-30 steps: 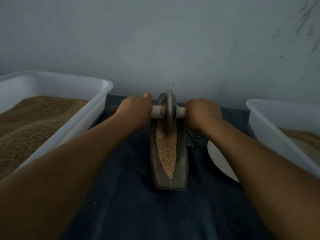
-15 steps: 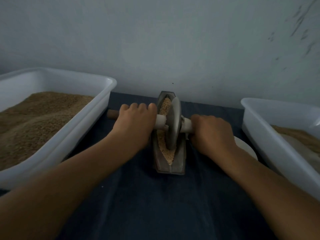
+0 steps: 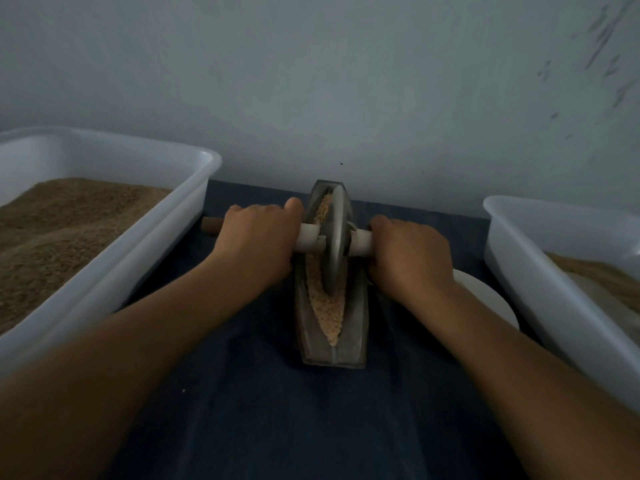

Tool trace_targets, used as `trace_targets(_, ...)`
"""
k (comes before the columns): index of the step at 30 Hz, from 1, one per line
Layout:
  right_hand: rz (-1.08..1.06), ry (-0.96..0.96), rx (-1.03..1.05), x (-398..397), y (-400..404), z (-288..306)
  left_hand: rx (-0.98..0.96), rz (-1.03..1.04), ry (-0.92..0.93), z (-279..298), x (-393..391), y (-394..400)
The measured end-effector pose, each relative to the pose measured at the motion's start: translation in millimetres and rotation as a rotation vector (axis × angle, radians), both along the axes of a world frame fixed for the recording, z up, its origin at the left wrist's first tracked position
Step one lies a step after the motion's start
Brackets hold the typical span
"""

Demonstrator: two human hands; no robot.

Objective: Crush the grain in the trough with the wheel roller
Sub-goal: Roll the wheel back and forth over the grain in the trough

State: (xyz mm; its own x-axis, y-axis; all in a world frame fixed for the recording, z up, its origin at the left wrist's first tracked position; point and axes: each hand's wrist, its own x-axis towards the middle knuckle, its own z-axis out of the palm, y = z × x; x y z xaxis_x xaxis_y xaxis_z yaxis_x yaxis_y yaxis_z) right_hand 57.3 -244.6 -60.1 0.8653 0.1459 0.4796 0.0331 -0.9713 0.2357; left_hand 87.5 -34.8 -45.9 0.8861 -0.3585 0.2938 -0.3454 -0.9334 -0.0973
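A narrow boat-shaped metal trough point(image 3: 353, 337) lies lengthwise on the dark cloth, holding pale grain point(image 3: 327, 311). The grey wheel roller point(image 3: 337, 237) stands upright in the trough's middle to far part, its pale axle crossing left to right. My left hand point(image 3: 258, 242) grips the axle left of the wheel; a brown handle end point(image 3: 210, 225) sticks out beyond it. My right hand point(image 3: 408, 258) grips the axle right of the wheel. Grain shows in front of the wheel and a little behind it.
A white tub point(image 3: 145, 244) heaped with brown grain stands at the left. Another white tub point(image 3: 540, 278) with brown grain is at the right. A white plate point(image 3: 485, 299) lies partly under my right forearm. A grey wall rises just behind the trough.
The wheel rolled from the trough's far end toward me half a second ago, and has now rolled back a little toward the far end. Both hands kept their grip.
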Motion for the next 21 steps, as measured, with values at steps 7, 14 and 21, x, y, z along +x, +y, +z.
trace_targets(7,-0.109,0.212,0.123,46.1,-4.4,12.5,-0.011,0.018,0.024,10.2,36.3,-14.0)
trace_targets(14,-0.137,0.351,0.118,64.4,-5.6,24.8,0.043,0.012,0.051,15.3,55.8,-17.2)
trace_targets(21,-0.088,0.185,0.069,43.6,-0.3,18.3,0.146,-0.018,0.282,24.7,39.7,-7.5)
